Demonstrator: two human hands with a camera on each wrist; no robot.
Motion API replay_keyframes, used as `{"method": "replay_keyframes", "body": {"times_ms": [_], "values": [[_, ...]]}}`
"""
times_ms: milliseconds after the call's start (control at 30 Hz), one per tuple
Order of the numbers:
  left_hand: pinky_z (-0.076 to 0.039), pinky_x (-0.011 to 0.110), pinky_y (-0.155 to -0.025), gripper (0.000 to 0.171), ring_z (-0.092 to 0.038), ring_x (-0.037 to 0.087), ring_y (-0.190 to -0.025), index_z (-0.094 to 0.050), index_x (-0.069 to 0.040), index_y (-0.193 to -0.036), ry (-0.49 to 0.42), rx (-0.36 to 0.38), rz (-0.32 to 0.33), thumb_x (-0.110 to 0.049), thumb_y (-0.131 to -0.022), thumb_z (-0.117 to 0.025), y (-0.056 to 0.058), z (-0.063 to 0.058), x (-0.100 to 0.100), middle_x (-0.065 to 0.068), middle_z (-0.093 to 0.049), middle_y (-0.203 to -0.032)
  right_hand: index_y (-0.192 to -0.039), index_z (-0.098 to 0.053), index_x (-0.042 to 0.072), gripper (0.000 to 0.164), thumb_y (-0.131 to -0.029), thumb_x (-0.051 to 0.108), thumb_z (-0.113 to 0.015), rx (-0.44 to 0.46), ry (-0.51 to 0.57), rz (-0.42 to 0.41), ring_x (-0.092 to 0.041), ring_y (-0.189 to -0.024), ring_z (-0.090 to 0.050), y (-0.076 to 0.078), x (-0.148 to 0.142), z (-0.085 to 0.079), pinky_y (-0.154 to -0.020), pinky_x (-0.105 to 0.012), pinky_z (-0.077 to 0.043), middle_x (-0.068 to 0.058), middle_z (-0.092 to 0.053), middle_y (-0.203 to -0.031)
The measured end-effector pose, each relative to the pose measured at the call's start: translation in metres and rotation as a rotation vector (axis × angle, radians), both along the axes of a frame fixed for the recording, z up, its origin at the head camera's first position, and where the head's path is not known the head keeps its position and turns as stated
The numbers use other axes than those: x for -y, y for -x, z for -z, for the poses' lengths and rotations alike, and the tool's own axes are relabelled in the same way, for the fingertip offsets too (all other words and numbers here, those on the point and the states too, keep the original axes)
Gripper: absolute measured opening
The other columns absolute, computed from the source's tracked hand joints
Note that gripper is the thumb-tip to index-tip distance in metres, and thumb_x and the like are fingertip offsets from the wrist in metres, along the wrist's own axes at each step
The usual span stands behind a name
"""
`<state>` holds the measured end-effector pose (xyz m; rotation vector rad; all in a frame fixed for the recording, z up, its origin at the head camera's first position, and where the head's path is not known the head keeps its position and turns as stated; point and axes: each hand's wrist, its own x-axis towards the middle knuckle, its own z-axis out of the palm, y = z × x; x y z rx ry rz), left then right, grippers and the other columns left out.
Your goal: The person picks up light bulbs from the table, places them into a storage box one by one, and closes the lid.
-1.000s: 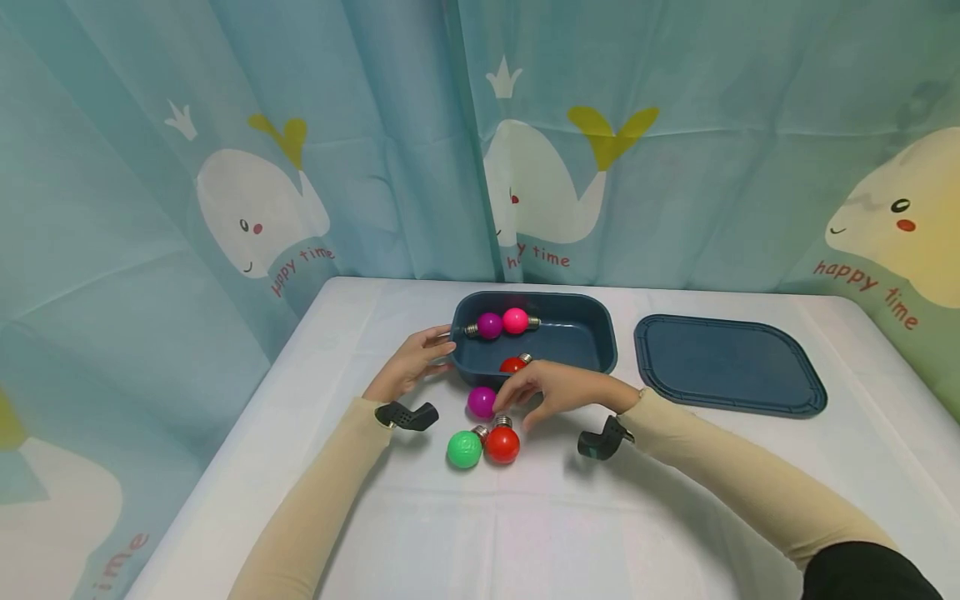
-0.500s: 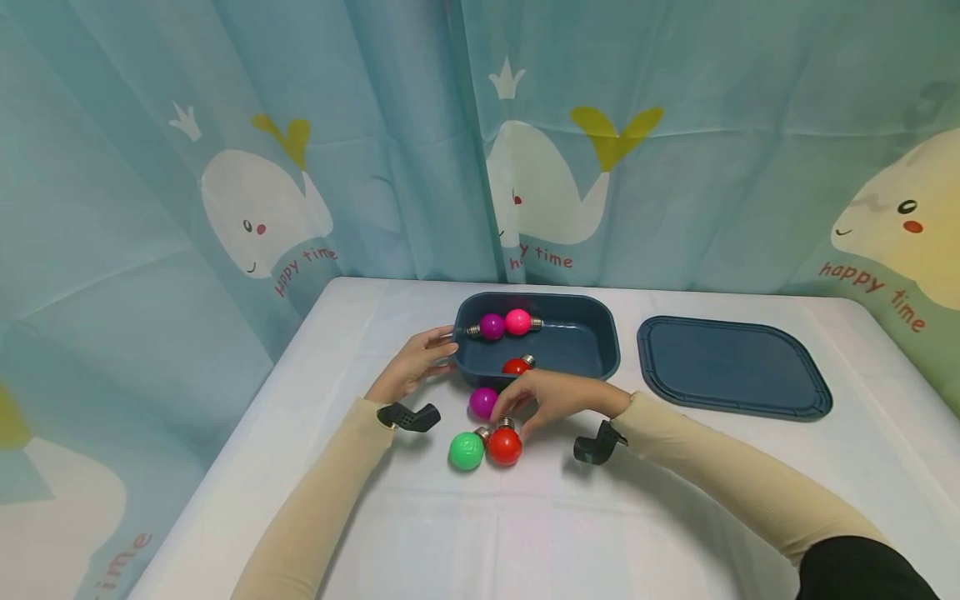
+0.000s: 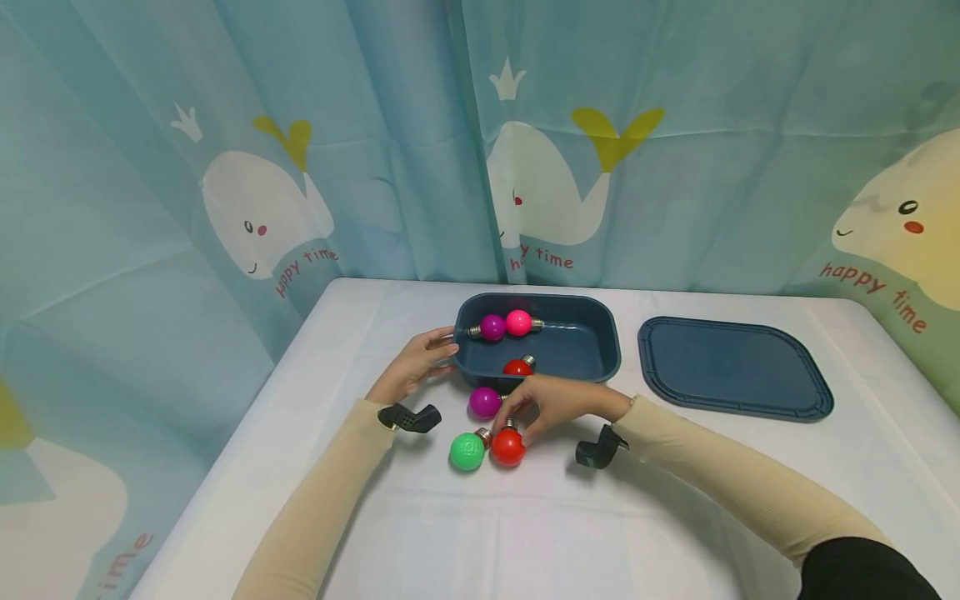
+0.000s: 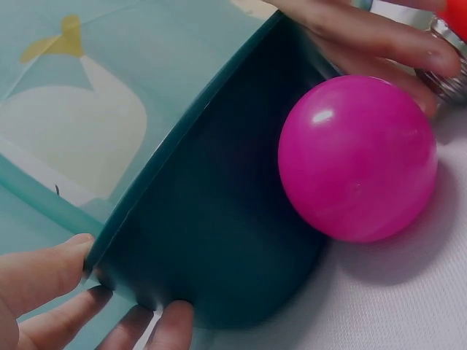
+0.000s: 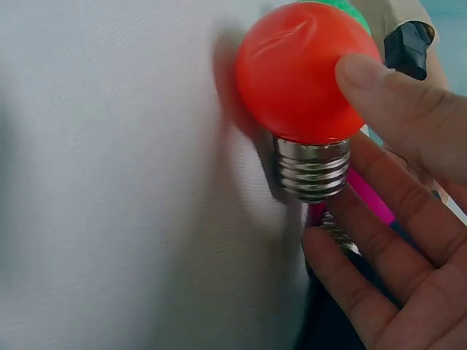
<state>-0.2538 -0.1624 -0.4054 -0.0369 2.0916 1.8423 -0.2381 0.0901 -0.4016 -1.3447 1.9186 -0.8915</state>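
My right hand (image 3: 551, 400) pinches a red light bulb (image 3: 508, 448) on the white table. In the right wrist view the thumb lies on its red globe (image 5: 299, 73), with the other fingers behind the metal screw base (image 5: 312, 169). A green bulb (image 3: 467, 452) lies to its left, and a magenta bulb (image 4: 357, 159) lies between them and the dark blue box (image 4: 211, 189). My left hand (image 3: 411, 367) rests at the box's left end, fingertips touching its rim and outer wall. Inside the box are a purple bulb (image 3: 492, 327), a pink bulb (image 3: 518, 322) and another red bulb (image 3: 517, 367).
A dark blue lid (image 3: 735, 367) lies flat right of the box. White cloth (image 3: 420, 533) covers the table. A teal curtain (image 3: 420, 150) with whale prints hangs behind and to the left.
My right hand has closed its thumb and fingers on the red bulb, which has shifted slightly right, away from the green bulb. My left hand has stayed at the box.
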Motion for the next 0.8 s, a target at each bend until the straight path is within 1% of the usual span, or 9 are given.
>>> {"method": "replay_keyframes", "body": {"times_ms": [200, 300, 467, 600, 800], "values": [[-0.039, 0.048, -0.108, 0.054, -0.038, 0.036, -0.134, -0.026, -0.002, -0.147, 0.0, -0.002, 0.004, -0.009, -0.098, -0.047, -0.001, -0.001, 0.0, 0.023, -0.033, -0.149, -0.112, -0.068, 0.008, 0.036, -0.077, 0.01, -0.076, -0.017, -0.014, 0.028, -0.01, -0.104, -0.064, -0.001, -0.004, 0.002, -0.094, -0.029, -0.052, -0.006, -0.069, -0.112], [-0.039, 0.048, -0.108, 0.054, -0.039, 0.036, -0.134, -0.026, -0.002, -0.147, 0.004, -0.002, 0.002, -0.009, -0.098, -0.048, -0.001, -0.002, 0.0, 0.023, -0.032, -0.149, -0.112, -0.068, 0.006, 0.036, -0.077, 0.009, -0.076, -0.03, -0.007, 0.027, -0.013, -0.103, -0.065, -0.002, -0.006, 0.003, -0.094, -0.03, -0.052, -0.008, -0.069, -0.11], [-0.039, 0.048, -0.108, 0.054, -0.04, 0.036, -0.133, -0.027, -0.003, -0.147, 0.008, 0.004, -0.006, -0.01, -0.098, -0.049, -0.001, -0.002, 0.0, 0.022, -0.033, -0.149, -0.111, -0.068, 0.006, 0.034, -0.077, 0.007, -0.076, -0.042, 0.009, 0.029, -0.014, -0.101, -0.065, -0.003, -0.009, 0.005, -0.092, -0.029, -0.053, -0.008, -0.07, -0.109], [-0.039, 0.047, -0.108, 0.055, -0.039, 0.036, -0.134, -0.027, -0.002, -0.147, 0.001, 0.002, -0.003, -0.009, -0.098, -0.049, -0.001, -0.001, 0.0, 0.022, -0.033, -0.149, -0.11, -0.068, 0.006, 0.034, -0.077, 0.005, -0.075, -0.04, 0.01, 0.047, -0.012, -0.1, -0.065, -0.004, -0.01, 0.007, -0.091, -0.027, -0.053, -0.007, -0.07, -0.108], [-0.039, 0.048, -0.107, 0.054, -0.039, 0.036, -0.134, -0.026, -0.002, -0.147, 0.003, 0.004, -0.003, -0.009, -0.098, -0.048, 0.0, 0.0, 0.0, 0.022, -0.033, -0.149, -0.11, -0.069, 0.01, 0.035, -0.076, 0.003, -0.075, -0.055, -0.007, 0.087, -0.006, -0.099, -0.064, -0.006, -0.014, 0.012, -0.09, -0.021, -0.052, -0.003, -0.07, -0.108]]}}
